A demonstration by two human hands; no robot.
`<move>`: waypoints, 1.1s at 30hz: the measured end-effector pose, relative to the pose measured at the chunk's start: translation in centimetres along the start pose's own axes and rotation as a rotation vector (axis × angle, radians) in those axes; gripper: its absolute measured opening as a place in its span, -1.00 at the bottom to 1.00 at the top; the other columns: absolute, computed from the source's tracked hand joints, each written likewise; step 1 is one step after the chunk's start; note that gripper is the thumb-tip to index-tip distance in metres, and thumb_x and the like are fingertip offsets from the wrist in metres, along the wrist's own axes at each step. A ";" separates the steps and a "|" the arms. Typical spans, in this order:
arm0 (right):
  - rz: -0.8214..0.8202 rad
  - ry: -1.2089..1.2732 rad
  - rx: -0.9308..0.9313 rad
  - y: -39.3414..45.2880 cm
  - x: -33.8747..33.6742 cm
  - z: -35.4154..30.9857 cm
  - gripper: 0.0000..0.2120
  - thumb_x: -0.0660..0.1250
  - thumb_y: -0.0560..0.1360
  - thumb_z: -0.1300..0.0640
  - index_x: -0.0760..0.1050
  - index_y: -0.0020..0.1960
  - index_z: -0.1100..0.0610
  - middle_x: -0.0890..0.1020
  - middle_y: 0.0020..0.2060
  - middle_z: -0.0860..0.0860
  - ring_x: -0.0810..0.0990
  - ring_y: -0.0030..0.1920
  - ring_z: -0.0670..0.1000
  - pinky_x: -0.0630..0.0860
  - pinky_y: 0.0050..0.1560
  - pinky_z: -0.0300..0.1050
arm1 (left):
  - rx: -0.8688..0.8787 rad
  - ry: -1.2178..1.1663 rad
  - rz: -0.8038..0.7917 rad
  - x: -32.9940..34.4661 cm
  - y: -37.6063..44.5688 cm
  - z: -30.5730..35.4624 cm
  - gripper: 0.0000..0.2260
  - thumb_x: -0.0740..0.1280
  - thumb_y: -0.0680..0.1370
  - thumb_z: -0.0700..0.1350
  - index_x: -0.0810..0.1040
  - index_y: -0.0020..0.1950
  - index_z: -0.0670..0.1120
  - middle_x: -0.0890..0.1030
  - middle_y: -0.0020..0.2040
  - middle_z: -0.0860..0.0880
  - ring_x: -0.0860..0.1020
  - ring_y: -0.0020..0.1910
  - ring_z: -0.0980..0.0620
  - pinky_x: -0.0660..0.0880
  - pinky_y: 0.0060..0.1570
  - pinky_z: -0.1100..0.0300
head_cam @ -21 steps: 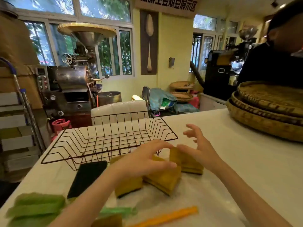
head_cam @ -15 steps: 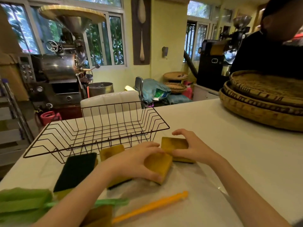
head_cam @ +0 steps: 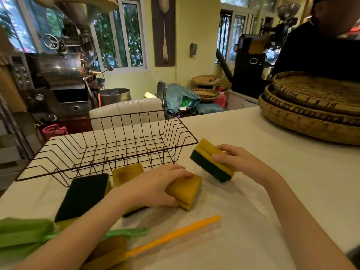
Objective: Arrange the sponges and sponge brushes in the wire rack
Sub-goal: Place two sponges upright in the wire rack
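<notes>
An empty dark wire rack [head_cam: 109, 152] stands on the white table. My right hand [head_cam: 239, 160] grips a yellow sponge with a green scouring side [head_cam: 212, 162], lifted and tilted just right of the rack's corner. My left hand [head_cam: 153, 186] is closed on a second yellow sponge [head_cam: 185, 190] resting on the table in front of the rack. Two more sponges lie flat nearby: one green side up [head_cam: 83, 195], one yellow side up [head_cam: 126, 172]. A green sponge brush [head_cam: 25, 232] and an orange-handled sponge brush [head_cam: 171, 236] lie nearest me.
Stacked woven bamboo trays [head_cam: 315, 108] fill the table's far right. A person in dark clothing [head_cam: 321, 49] stands behind them. A white chair back [head_cam: 126, 112] sits beyond the rack, with a metal roasting machine [head_cam: 62, 75] at far left.
My right hand has lifted its sponge off the table and turned it, showing the green side. My left hand has stayed on its sponge. The camera view has tilted down.
</notes>
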State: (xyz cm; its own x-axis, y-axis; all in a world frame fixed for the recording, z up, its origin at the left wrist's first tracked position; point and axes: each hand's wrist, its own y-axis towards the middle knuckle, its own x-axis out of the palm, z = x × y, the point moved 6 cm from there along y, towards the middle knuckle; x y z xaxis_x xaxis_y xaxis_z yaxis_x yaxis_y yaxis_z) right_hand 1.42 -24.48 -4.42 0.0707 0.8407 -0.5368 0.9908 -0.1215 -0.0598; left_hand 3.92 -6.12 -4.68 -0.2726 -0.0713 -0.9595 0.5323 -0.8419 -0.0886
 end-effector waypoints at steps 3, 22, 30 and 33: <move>-0.036 0.091 0.107 0.1 0.4 0.5 -0.77 0.10 0.55 -0.02 0.47 0.07 0.02 0.58 -0.14 -0.01 0.57 -0.12 -0.07 0.52 -0.18 -0.23 | -0.005 -0.027 -0.043 0.1 0.1 -0.3 -0.40 0.33 0.44 0.06 0.11 0.38 0.26 0.14 0.47 0.15 0.19 0.38 0.11 0.18 0.30 0.19; 0.205 -0.047 0.288 0.6 -1.8 3.2 -0.56 0.12 0.49 -0.19 0.50 0.10 0.13 0.54 -0.05 0.06 0.51 -0.14 -0.01 0.43 -0.24 -0.15 | -0.062 -0.361 0.042 -2.8 0.9 -0.2 -0.66 0.22 0.53 -0.06 0.33 0.27 0.19 0.48 0.08 0.15 0.44 0.07 0.10 0.37 0.04 0.26; 0.152 -0.163 0.238 0.8 -1.8 3.2 -0.67 0.33 0.37 -0.19 0.49 -0.05 0.04 0.52 -0.24 -0.09 0.50 -0.21 -0.11 0.44 -0.34 -0.23 | -0.349 -0.934 0.106 -2.6 1.5 -1.5 -0.83 0.24 0.51 -0.12 0.51 0.08 -0.03 0.63 0.00 -0.10 0.60 -0.01 -0.06 0.56 -0.05 0.08; 0.151 -0.190 0.220 0.9 -1.7 2.9 -0.68 0.32 0.39 -0.18 0.48 -0.05 0.05 0.50 -0.27 -0.10 0.49 -0.25 -0.11 0.46 -0.33 -0.24 | -0.450 -0.990 0.058 -0.9 1.8 -1.7 -0.87 0.22 0.53 -0.12 0.47 0.05 -0.03 0.61 -0.03 -0.09 0.61 -0.06 -0.04 0.57 -0.14 0.13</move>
State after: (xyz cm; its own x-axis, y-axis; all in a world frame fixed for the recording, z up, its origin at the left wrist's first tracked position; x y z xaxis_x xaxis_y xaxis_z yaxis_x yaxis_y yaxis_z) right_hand 1.83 -27.51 -6.03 0.1717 0.6934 -0.6998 0.9204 -0.3663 -0.1371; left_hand 6.51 -6.62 -4.43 -0.6551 -0.6736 -0.3423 0.7549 -0.5646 -0.3336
